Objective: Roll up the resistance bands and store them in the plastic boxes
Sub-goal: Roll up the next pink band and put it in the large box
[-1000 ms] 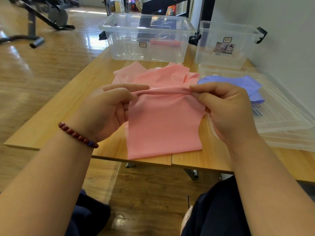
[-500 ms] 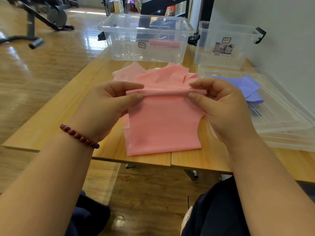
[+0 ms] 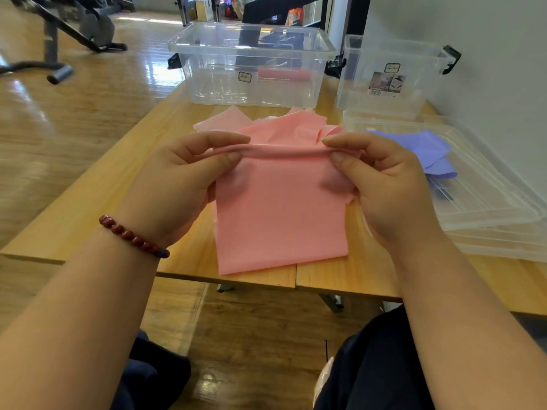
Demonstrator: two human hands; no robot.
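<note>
Left hand (image 3: 177, 184) and right hand (image 3: 381, 184) pinch the pink resistance band (image 3: 281, 214) (2 ends of its rolled edge), keeping the roll tight above the desk (image 3: 88, 208).

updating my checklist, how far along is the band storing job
Done: one rolled pink band lies in the large clear box. In hand: left hand and right hand pinch the top edge of a pink resistance band, its roll barely begun, most of it unrolled. Left: finish and box it, then the purple band on the clear lid.
</note>
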